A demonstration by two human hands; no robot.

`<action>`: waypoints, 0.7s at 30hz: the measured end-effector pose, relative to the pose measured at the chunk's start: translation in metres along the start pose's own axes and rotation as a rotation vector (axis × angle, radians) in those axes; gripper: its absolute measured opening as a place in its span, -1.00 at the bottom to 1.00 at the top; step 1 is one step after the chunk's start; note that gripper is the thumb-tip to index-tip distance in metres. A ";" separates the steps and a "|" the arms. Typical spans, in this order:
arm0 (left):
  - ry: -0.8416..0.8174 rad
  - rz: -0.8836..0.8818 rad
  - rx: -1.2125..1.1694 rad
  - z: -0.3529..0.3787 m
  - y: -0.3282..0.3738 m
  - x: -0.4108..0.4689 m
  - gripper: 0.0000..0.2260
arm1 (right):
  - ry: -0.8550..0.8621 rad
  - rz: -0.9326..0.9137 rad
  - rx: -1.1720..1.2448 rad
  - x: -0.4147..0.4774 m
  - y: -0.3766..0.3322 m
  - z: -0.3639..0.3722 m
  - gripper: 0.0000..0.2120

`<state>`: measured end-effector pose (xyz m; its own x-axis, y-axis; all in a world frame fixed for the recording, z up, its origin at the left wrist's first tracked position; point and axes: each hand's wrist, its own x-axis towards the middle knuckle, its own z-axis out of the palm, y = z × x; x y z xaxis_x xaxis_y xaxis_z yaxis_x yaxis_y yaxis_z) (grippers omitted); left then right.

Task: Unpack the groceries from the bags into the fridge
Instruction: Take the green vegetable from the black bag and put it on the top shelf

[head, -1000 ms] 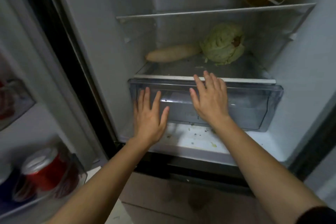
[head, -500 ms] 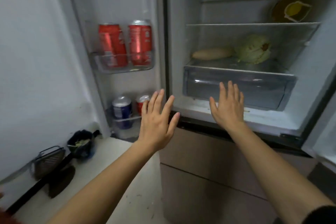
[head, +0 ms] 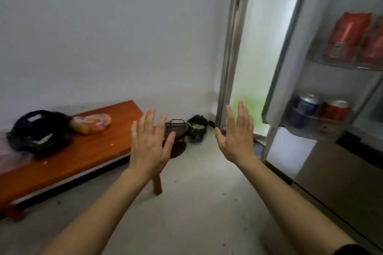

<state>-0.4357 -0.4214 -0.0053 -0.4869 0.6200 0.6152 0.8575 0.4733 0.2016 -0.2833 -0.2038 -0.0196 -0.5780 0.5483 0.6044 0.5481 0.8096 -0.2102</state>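
Both your left hand (head: 149, 147) and right hand (head: 238, 141) hang empty, fingers spread, free for the next pickup. The black bag (head: 38, 132) and the clear produce bag (head: 91, 123) wait on the worktop (head: 87, 155); the fridge door (head: 323, 80) stands open.

The bench (head: 68, 157) is reddish wood with a smooth, slightly glossy top. On it, at nine o'clock, a black bag (head: 37, 132) looks like thin crinkled plastic with a faint sheen; beside it a clear bag (head: 91, 123) is glossy film. The floor (head: 196, 203) is pale, matt and speckled. At three o'clock the fridge door (head: 284, 51) has a smooth, metallic-looking edge, and its door shelves (head: 331, 64) are clear plastic holding shiny metal cans (head: 333, 109). The wall (head: 103, 37) is matt.
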 end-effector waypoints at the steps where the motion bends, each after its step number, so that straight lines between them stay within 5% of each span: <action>1: 0.009 -0.049 0.020 -0.006 -0.023 -0.006 -0.47 | -0.014 -0.035 0.028 0.007 -0.022 0.017 -0.25; 11: -0.001 -0.336 0.250 -0.013 -0.223 -0.003 -0.42 | -0.156 -0.227 0.245 0.097 -0.188 0.187 -0.25; 21: -0.221 -0.685 0.462 -0.002 -0.403 0.066 -0.38 | -0.338 -0.307 0.453 0.228 -0.320 0.323 -0.32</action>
<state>-0.8130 -0.5722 -0.0447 -0.9354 0.1896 0.2984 0.2323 0.9659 0.1144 -0.7860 -0.2701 -0.0624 -0.8670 0.2536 0.4290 0.0604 0.9080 -0.4146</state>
